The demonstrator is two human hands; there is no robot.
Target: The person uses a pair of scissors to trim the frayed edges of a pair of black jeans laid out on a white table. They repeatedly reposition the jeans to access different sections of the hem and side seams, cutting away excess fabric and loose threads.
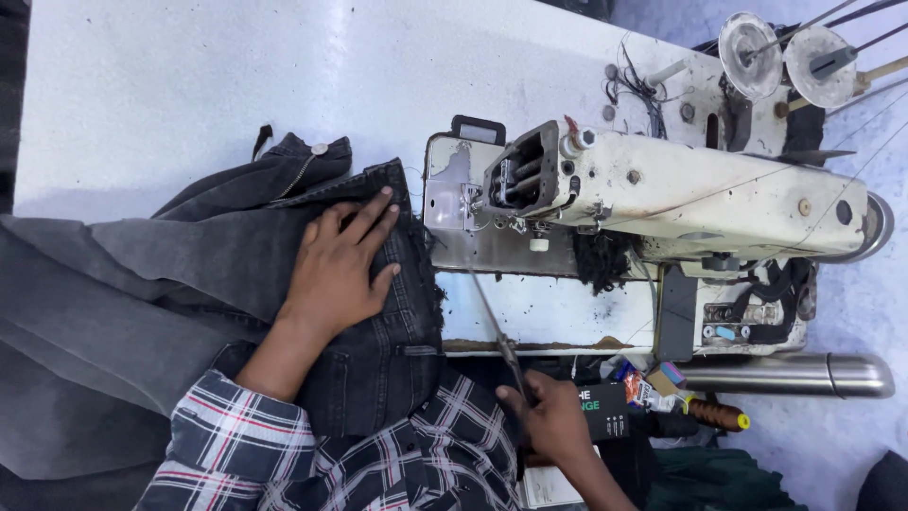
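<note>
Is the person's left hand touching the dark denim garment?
Touching. The head view shows the left hand lying flat, fingers spread, directly on the dark denim garment with no gap.

Dark grey jeans, crumpled, waistband towards the sewing machine, lying flat on the counter; long scissors, blades pointing at the needle.

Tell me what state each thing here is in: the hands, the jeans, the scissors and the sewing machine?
Left hand: open, pressed flat on the jeans.
Right hand: closed around the scissors' handles.
Scissors: blades together, pointing toward the machine's needle area.
Dark jeans: bunched on the table, waistband edge frayed, beside the machine.
Sewing machine: worn and chipped, lint gathered beneath its arm; nothing under the needle.
Thread cones: upright on the stand, threads running off.
</note>
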